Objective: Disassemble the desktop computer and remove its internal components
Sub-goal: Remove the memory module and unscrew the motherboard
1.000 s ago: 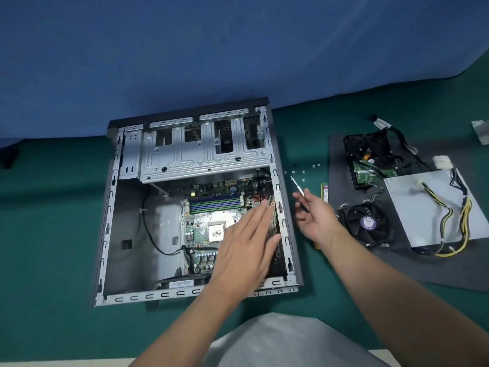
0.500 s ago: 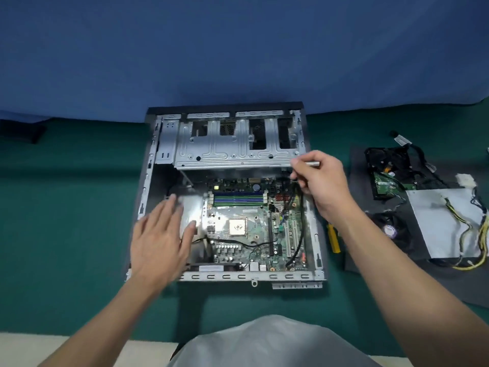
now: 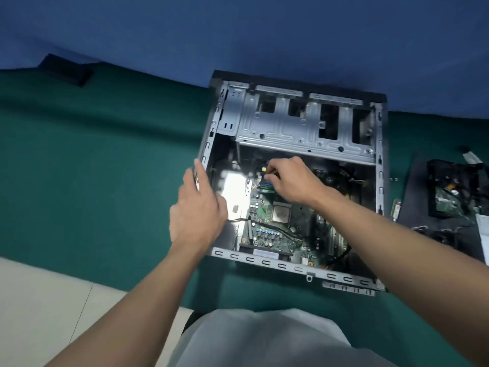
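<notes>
The open desktop case (image 3: 299, 268) lies flat on the green table, its metal drive cage (image 3: 304, 128) at the far end. Inside, the green motherboard (image 3: 275, 237) shows its bare square processor (image 3: 281, 214). My right hand (image 3: 291, 181) reaches into the case over the board's upper left corner, fingers curled round a thin screwdriver that is mostly hidden. My left hand (image 3: 198, 207) rests with straight fingers on the case's left wall. A black cable (image 3: 267, 225) crosses the board.
A dark mat (image 3: 412, 207) to the right carries removed parts, among them a drive with a green circuit board (image 3: 449, 200). A memory stick (image 3: 396, 211) lies by the mat. A flat black object (image 3: 66, 70) sits far left. Blue cloth hangs behind.
My view has swung left, so the case sits further right. The right hand went from the case's right rim down to the board's upper left. The left hand shifted to the left wall.
</notes>
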